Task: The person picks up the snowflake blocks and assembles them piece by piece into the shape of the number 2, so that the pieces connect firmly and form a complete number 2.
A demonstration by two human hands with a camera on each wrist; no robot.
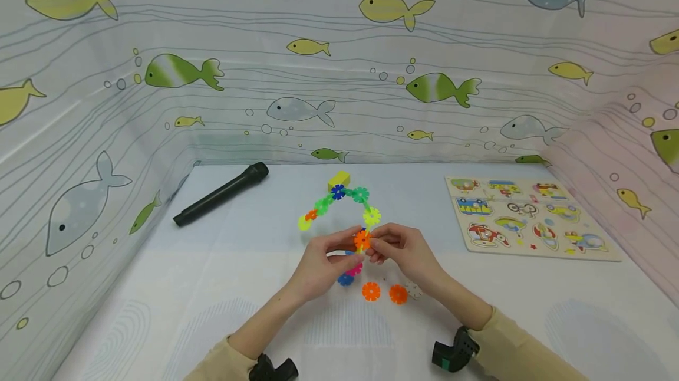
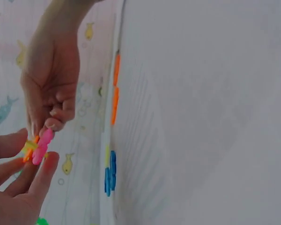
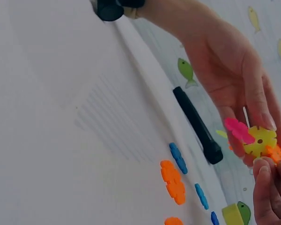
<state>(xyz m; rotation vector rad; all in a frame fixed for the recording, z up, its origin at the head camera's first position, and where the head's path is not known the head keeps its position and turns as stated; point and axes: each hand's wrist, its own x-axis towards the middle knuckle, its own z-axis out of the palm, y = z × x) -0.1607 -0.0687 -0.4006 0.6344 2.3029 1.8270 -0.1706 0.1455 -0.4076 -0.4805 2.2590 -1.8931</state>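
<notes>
Both hands hold a chain of notched, flower-shaped plastic discs over the table. In the head view my left hand (image 1: 318, 260) grips it from the left and my right hand (image 1: 408, 248) pinches it from the right, with an orange disc (image 1: 362, 240) between them. Beyond the hands the chain curves away through a yellow disc (image 1: 372, 216), a green disc (image 1: 361, 194) and a dark blue disc (image 1: 338, 191). Both wrist views show a pink disc (image 2: 42, 146) at the fingertips; the right one also shows a yellow disc (image 3: 260, 141) beside it.
Two loose orange discs (image 1: 371, 291) and a whitish disc (image 1: 415, 291) lie nearer me, with a blue disc (image 1: 346, 279) by the left hand. Behind the chain sits a yellow block (image 1: 339, 179). A black microphone-like stick (image 1: 221, 194) lies left, a picture puzzle board (image 1: 546, 255) right.
</notes>
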